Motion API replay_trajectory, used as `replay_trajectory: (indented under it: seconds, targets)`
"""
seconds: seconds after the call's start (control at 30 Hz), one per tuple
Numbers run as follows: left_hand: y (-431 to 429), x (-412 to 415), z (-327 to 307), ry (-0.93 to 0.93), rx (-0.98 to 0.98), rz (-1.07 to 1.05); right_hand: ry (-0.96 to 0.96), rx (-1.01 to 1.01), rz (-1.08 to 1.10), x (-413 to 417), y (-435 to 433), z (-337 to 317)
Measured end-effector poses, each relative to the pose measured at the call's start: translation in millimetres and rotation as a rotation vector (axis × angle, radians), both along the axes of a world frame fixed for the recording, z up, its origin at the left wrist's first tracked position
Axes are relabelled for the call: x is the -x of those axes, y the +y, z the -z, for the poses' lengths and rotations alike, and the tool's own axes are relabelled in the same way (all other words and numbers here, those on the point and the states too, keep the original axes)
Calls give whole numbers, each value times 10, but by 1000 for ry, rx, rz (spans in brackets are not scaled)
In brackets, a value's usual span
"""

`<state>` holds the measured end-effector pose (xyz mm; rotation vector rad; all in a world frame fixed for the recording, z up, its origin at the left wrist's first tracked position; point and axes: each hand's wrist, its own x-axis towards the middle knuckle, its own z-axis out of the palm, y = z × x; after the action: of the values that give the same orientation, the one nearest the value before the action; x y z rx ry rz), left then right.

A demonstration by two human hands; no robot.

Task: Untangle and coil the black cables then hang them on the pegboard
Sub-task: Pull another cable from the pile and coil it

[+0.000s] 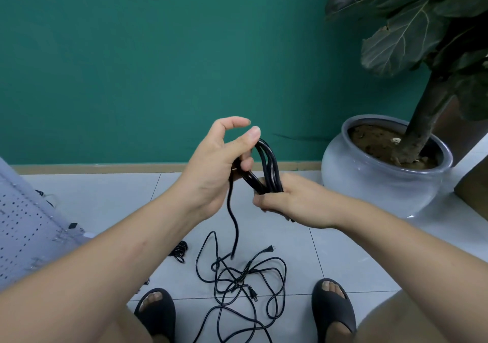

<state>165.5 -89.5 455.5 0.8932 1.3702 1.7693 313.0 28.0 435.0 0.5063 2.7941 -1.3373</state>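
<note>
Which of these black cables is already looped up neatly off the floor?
The coiled cable, held between the left hand and right hand, its tail hanging down. The tangled cables and a small bundle lie on the floor.

Our forearms rise from the lower corners of the frame and meet near its centre. Our left hand [214, 173] stands upright, thumb and forefinger lifted and apart, lower fingers curled round the black cable coil [269, 168]. Our right hand [293, 202], just lower right, lies level, gripping the coil's lower end.
</note>
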Motion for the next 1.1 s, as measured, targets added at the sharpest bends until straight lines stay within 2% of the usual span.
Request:
replay_trajectory:
  seconds: [0.17, 0.3, 0.43, 0.7, 0.83, 0.97, 1.1]
  targets:
    - [83, -63, -4, -113, -6, -105, 67, 53, 69, 98, -40, 97]
    - [170, -93, -43, -136, -12, -198, 202, -16, 265, 174, -117, 110]
    - [241, -167, -30, -151, 7, -235, 280, 4, 286, 224, -298, 157]
    - [286, -68, -67, -271, 2, -193, 139, 24, 296, 269, -272, 191]
    - [303, 21, -82, -197, 35, -125, 141, 62, 335, 246, -276, 135]
    - [301, 78, -76, 94, 64, -103, 152, 120, 336, 214, -226, 86]
    - [323, 60, -2, -17, 97, -26, 225, 187, 364, 161, -135, 26]
